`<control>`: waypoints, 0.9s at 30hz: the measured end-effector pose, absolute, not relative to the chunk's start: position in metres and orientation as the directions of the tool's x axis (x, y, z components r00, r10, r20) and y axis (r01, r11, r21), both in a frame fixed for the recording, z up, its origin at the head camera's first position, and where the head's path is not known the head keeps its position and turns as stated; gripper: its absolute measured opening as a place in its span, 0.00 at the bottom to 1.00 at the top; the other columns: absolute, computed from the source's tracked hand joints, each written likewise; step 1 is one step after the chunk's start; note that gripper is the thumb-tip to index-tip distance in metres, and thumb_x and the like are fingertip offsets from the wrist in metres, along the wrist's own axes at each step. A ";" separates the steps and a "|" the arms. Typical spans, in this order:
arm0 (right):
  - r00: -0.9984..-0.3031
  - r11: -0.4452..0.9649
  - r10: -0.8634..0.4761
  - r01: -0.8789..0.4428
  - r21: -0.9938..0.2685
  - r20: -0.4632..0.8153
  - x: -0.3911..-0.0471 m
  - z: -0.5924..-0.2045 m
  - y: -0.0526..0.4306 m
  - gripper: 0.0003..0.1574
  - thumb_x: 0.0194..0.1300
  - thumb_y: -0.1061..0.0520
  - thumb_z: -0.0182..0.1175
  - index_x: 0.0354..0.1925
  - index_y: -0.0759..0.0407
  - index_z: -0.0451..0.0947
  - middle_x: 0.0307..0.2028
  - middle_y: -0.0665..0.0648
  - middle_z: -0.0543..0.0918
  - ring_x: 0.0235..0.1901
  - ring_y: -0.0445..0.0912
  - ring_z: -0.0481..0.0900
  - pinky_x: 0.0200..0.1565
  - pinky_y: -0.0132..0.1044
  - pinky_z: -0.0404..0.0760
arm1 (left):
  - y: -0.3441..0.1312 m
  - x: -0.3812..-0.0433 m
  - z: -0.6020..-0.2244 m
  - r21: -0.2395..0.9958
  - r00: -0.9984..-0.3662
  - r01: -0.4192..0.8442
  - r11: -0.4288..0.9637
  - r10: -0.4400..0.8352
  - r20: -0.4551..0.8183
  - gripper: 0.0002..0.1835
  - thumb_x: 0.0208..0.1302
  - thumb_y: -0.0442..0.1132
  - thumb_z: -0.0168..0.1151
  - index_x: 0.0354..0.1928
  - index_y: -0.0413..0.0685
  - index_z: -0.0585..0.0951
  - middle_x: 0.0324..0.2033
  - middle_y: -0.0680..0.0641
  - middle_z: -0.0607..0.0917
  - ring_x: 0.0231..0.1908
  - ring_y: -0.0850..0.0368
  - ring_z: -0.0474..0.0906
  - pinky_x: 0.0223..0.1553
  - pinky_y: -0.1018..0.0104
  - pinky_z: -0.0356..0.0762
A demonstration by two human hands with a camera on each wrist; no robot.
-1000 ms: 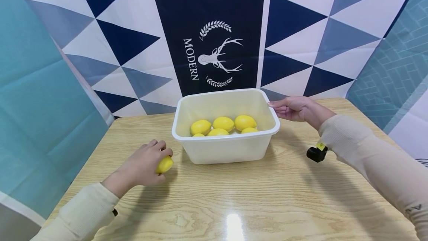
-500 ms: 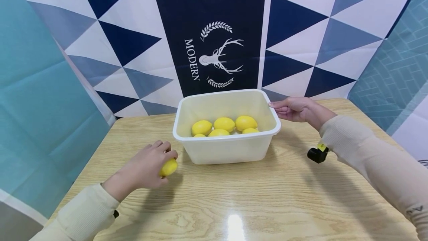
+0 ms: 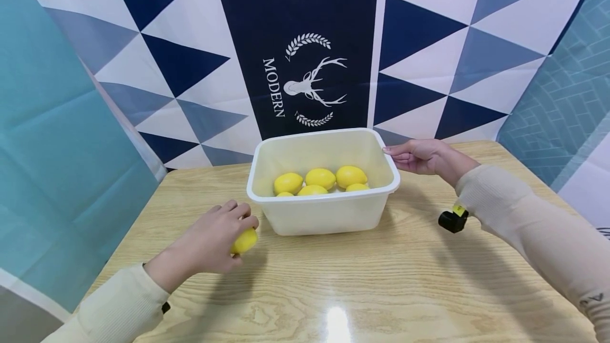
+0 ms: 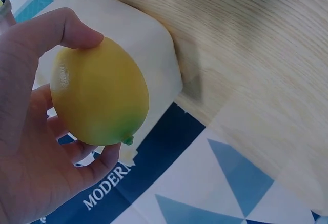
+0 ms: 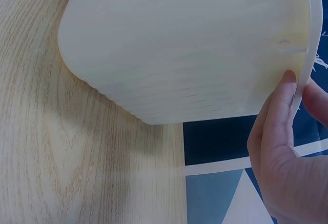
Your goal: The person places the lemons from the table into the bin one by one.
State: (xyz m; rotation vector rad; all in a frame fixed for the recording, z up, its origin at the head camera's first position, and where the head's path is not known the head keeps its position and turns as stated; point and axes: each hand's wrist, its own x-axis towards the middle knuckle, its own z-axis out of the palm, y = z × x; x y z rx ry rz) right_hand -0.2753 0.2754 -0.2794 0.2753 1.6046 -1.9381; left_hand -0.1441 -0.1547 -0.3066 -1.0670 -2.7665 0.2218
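A yellow lemon (image 4: 100,93) with a greenish stem end is gripped between the thumb and fingers of my left hand (image 3: 214,240), above the table left of the tub. The white plastic tub (image 3: 324,216) stands toward the back of the table, with several lemons (image 3: 320,178) inside; its front wall partly hides the nearest ones. At the tub's right end, my right hand (image 3: 421,155) pinches the rim. In the right wrist view the fingers (image 5: 279,116) lie against the outer wall under the rim, and the thumb is on the rim's other side.
A wooden table (image 3: 295,290) carries the tub. Close behind it hangs a patterned cloth (image 3: 305,68) with triangles and a deer head. Teal cloth (image 3: 62,136) borders the left side, and brick-patterned cloth (image 3: 567,99) the right.
My left hand has moved a little to the right and nearer the tub, carrying the lemon. The right hand stays on the rim, and the tub keeps its place.
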 end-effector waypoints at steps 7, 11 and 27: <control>-0.797 -0.085 -0.320 0.562 -0.823 -0.511 -0.275 -0.279 0.277 0.11 0.67 0.61 0.61 0.27 0.55 0.85 0.26 0.51 0.89 0.30 0.39 0.88 0.40 0.28 0.87 | -0.150 -0.139 -0.300 -0.214 -0.726 0.653 0.726 0.681 0.096 0.24 0.37 0.41 0.74 0.42 0.54 0.80 0.35 0.54 0.76 0.35 0.58 0.66 0.33 0.65 0.69; -0.798 -0.092 -0.321 0.563 -0.821 -0.511 -0.275 -0.279 0.277 0.11 0.67 0.61 0.61 0.27 0.56 0.85 0.26 0.52 0.89 0.30 0.39 0.88 0.40 0.29 0.87 | -0.147 -0.137 -0.297 -0.212 -0.725 0.655 0.725 0.682 0.093 0.23 0.37 0.41 0.73 0.42 0.54 0.80 0.35 0.54 0.76 0.35 0.58 0.66 0.33 0.65 0.70; -0.795 -0.097 -0.320 0.568 -0.817 -0.515 -0.276 -0.280 0.276 0.13 0.67 0.62 0.60 0.27 0.55 0.85 0.26 0.52 0.89 0.29 0.39 0.88 0.40 0.28 0.87 | -0.136 -0.133 -0.280 -0.184 -0.715 0.681 0.709 0.698 0.044 0.22 0.38 0.42 0.72 0.41 0.54 0.80 0.34 0.54 0.75 0.33 0.58 0.65 0.33 0.65 0.69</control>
